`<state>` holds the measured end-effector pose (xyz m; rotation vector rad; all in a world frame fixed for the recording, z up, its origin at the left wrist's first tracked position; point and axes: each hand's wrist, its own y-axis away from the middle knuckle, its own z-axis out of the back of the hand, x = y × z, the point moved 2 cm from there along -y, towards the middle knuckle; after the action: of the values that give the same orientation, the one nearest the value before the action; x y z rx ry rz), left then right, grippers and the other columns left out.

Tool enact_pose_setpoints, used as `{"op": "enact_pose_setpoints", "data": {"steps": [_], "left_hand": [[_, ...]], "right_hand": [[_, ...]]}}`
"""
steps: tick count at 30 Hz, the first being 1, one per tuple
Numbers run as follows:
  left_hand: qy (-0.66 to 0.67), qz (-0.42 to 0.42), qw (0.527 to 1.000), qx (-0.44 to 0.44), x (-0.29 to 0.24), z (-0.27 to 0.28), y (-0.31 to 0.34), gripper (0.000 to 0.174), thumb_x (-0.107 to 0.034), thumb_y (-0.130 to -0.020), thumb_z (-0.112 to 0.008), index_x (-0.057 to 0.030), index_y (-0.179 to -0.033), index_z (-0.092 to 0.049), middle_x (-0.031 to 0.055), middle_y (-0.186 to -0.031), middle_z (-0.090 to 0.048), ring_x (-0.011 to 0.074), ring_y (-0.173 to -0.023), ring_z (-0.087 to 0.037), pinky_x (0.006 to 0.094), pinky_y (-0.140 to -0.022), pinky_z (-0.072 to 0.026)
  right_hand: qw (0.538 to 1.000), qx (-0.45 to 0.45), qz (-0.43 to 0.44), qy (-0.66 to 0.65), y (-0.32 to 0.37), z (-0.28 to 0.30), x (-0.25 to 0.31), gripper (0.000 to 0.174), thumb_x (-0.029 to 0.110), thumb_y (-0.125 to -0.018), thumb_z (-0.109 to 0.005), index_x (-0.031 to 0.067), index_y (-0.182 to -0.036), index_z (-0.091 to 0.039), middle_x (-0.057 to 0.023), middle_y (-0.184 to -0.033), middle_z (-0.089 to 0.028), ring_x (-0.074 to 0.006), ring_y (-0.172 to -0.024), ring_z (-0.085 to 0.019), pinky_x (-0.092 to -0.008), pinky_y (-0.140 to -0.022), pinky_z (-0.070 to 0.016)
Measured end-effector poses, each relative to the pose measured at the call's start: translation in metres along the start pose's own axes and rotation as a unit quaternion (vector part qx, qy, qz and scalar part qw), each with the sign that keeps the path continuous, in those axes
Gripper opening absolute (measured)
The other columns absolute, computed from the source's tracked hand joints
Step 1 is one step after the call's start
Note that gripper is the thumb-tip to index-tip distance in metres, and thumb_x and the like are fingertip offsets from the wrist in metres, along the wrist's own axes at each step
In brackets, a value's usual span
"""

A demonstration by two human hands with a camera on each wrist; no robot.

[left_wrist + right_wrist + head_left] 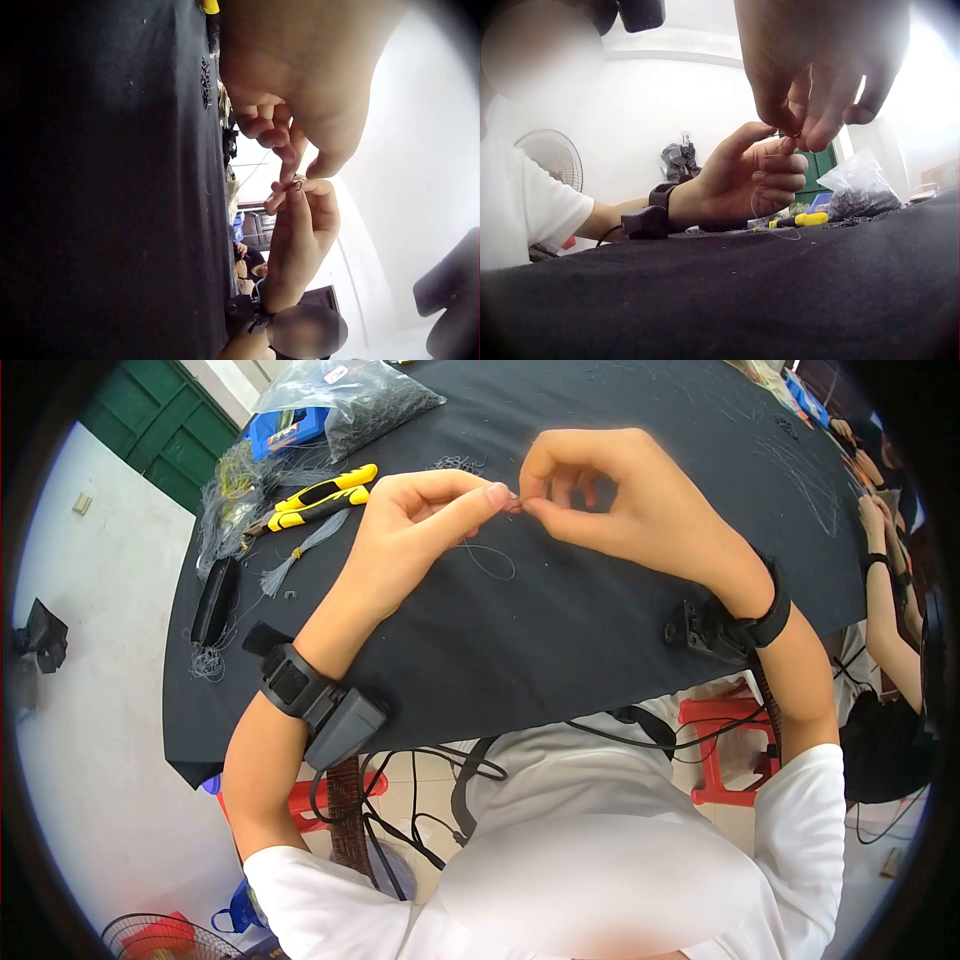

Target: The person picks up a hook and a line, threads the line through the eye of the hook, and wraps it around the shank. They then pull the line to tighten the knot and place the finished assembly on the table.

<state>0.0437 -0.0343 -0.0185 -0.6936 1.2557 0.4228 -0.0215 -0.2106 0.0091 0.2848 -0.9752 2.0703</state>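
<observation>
Both hands meet over the dark table, fingertip to fingertip. My left hand (pixel 425 525) pinches a tiny dark fish hook (pixel 298 186) between thumb and forefinger. Thin clear fishing line (pixel 754 212) hangs in a loop below the left fingers. From the other side, my right hand (pixel 610 490) pinches at the hook with thumb and forefinger, its other fingers curled loosely. I cannot tell whether line also lies between the right fingertips. A small pile of dark hooks (pixel 458 463) lies on the cloth just beyond the hands.
On the left lie yellow-and-black pliers (pixel 320 498), a tied bundle of clear line (pixel 300 555) and a black case (pixel 214 603). Behind stand a clear bag of dark small pieces (pixel 372 410) and a blue box (pixel 287 430). Other people's arms (pixel 885 560) rest at the right edge.
</observation>
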Motion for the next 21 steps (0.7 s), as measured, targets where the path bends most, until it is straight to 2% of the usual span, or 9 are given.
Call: {"op": "enact_pose_setpoints", "data": {"steps": [10, 13, 21], "left_hand": [[0.000, -0.002, 1.000, 0.007, 0.005, -0.004, -0.001, 0.013, -0.006, -0.079, -0.067, 0.0027, -0.089, -0.065, 0.0026, -0.079, -0.064, 0.0026, -0.069, -0.057, 0.0149, -0.062, -0.0443], [-0.017, 0.017, 1.000, 0.008, 0.005, -0.002, 0.000, 0.010, -0.009, -0.080, -0.066, -0.0008, -0.086, -0.065, -0.0002, -0.081, -0.062, 0.0043, -0.074, -0.055, 0.0174, -0.068, -0.0418], [-0.016, 0.011, 1.000, -0.005, 0.006, 0.000, -0.001, 0.010, -0.010, -0.082, -0.065, -0.0024, -0.087, -0.064, -0.0013, -0.080, -0.062, 0.0029, -0.074, -0.053, 0.0171, -0.068, -0.0404]], "right_hand": [[1.000, 0.002, 0.023, 0.001, 0.002, -0.001, 0.000, 0.007, 0.009, -0.074, -0.062, 0.0044, -0.078, -0.059, -0.0034, -0.066, -0.058, -0.0108, -0.057, -0.057, -0.0236, -0.052, -0.0432], [1.000, 0.002, 0.008, -0.018, 0.001, -0.001, -0.002, 0.008, 0.008, -0.074, -0.062, 0.0037, -0.079, -0.058, -0.0029, -0.067, -0.058, -0.0097, -0.059, -0.056, -0.0230, -0.052, -0.0429], [0.995, 0.003, -0.044, -0.094, -0.001, 0.001, -0.019, 0.016, 0.011, -0.074, -0.061, 0.0027, -0.087, -0.063, -0.0006, -0.074, -0.061, -0.0058, -0.064, -0.054, -0.0193, -0.057, -0.0416]]}}
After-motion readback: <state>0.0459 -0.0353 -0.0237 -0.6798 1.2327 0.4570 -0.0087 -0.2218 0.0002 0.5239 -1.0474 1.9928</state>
